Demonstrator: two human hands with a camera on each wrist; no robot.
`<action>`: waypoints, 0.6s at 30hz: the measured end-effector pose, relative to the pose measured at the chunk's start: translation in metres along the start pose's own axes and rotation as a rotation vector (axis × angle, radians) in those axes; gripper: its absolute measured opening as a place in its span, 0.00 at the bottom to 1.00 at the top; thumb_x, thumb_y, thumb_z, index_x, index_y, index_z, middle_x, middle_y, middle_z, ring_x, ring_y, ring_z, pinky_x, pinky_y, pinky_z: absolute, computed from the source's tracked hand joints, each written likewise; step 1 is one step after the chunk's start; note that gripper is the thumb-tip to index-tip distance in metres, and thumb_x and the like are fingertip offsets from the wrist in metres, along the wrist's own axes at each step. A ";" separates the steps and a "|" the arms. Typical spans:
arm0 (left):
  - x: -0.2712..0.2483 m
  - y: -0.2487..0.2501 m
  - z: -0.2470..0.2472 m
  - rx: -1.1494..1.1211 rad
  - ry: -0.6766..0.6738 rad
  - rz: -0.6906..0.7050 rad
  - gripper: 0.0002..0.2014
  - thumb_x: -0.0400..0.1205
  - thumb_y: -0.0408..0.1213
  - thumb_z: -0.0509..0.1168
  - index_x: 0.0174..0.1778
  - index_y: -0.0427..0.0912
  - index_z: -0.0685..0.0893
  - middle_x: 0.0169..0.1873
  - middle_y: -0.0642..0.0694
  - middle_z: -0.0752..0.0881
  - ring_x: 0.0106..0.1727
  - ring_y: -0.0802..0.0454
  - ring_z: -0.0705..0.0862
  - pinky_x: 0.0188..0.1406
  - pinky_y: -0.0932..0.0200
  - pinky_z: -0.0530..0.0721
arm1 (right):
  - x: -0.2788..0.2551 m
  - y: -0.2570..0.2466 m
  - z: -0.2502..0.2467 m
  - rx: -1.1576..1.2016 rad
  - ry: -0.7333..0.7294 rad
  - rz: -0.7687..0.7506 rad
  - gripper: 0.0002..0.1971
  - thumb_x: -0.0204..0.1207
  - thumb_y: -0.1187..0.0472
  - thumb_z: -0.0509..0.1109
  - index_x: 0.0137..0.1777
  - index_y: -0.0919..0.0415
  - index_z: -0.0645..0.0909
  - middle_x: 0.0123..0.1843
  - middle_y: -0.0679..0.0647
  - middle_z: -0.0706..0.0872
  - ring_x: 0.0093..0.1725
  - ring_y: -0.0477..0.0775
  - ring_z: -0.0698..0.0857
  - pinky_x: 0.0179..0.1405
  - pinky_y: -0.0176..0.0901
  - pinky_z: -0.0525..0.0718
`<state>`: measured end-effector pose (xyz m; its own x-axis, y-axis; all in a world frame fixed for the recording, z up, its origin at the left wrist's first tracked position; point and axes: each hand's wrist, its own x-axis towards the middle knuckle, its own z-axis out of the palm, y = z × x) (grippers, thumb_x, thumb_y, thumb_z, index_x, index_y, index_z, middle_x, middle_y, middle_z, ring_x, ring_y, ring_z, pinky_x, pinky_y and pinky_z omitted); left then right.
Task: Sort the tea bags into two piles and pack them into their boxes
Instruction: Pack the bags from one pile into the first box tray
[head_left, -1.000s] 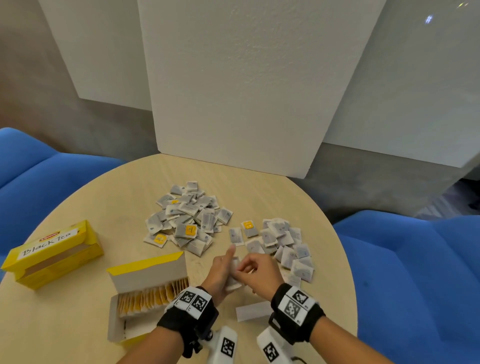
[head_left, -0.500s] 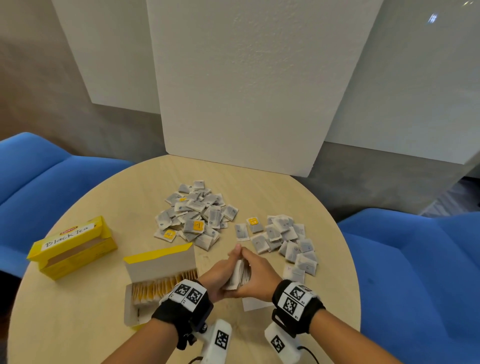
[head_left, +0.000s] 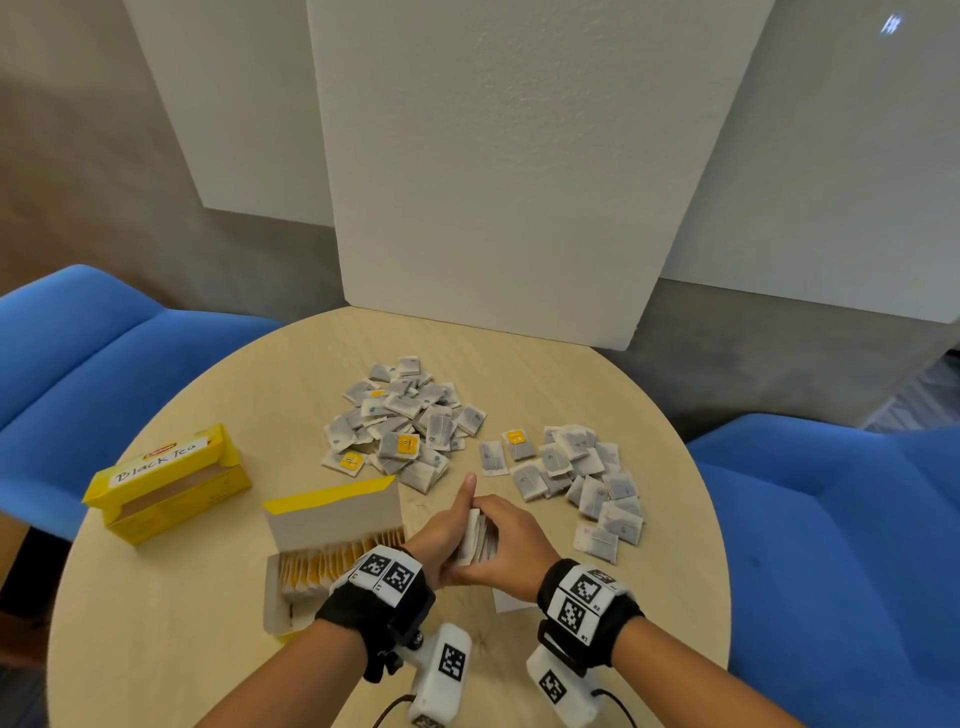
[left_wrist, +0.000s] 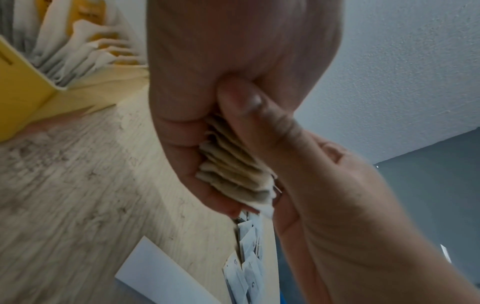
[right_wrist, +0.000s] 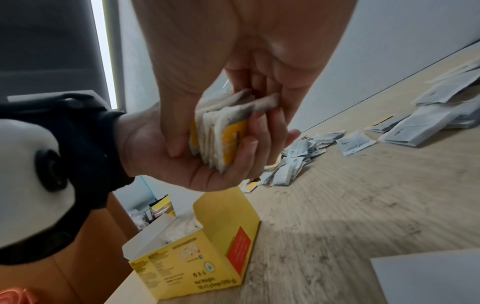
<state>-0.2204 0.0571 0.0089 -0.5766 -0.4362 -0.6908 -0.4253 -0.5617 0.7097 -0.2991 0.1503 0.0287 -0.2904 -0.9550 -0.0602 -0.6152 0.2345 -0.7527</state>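
Note:
A stack of tea bags (head_left: 475, 540) with yellow tags stands on edge between my two hands, just above the table. My left hand (head_left: 441, 535) cups it from the left with the thumb up; in the right wrist view its fingers (right_wrist: 249, 144) curl under the stack (right_wrist: 221, 131). My right hand (head_left: 514, 545) grips it from the right, thumb (left_wrist: 259, 115) pressing on the stack (left_wrist: 233, 168). An open yellow box (head_left: 332, 551) half full of yellow-tagged bags lies just left of my left wrist. A second yellow box (head_left: 171, 478) marked Black Tea lies at the far left.
A mixed pile of tea bags (head_left: 405, 415) lies at the table's middle, and a pile of plain grey-white bags (head_left: 576, 478) lies to its right. A white card (head_left: 511, 600) lies under my right wrist. Blue chairs (head_left: 831, 519) flank the round table (head_left: 156, 623).
My hands have closed together round the stack, which now stands on edge between the palms. They have drawn slightly nearer the open box.

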 end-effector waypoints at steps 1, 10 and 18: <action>-0.001 0.000 0.000 -0.002 0.002 0.001 0.36 0.79 0.69 0.50 0.38 0.37 0.84 0.33 0.39 0.86 0.36 0.44 0.86 0.35 0.57 0.82 | -0.001 -0.001 0.000 0.005 0.001 0.001 0.32 0.57 0.48 0.85 0.60 0.55 0.79 0.49 0.44 0.80 0.42 0.36 0.77 0.41 0.24 0.72; -0.023 -0.006 -0.015 -0.242 -0.050 0.114 0.38 0.79 0.69 0.48 0.58 0.36 0.84 0.42 0.37 0.89 0.42 0.45 0.89 0.35 0.57 0.85 | -0.007 -0.003 -0.004 0.141 0.017 0.018 0.49 0.55 0.41 0.84 0.75 0.42 0.64 0.66 0.38 0.72 0.64 0.36 0.73 0.61 0.34 0.75; -0.043 -0.007 -0.040 -0.333 0.129 0.294 0.33 0.82 0.62 0.49 0.52 0.35 0.83 0.31 0.42 0.88 0.32 0.50 0.88 0.25 0.62 0.82 | 0.010 -0.037 0.034 0.227 0.023 0.156 0.33 0.65 0.49 0.75 0.70 0.52 0.70 0.60 0.52 0.79 0.56 0.53 0.82 0.53 0.44 0.82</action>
<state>-0.1650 0.0520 0.0284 -0.5384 -0.6828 -0.4938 0.0026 -0.5874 0.8093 -0.2547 0.1259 0.0333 -0.3864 -0.9058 -0.1738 -0.3830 0.3290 -0.8631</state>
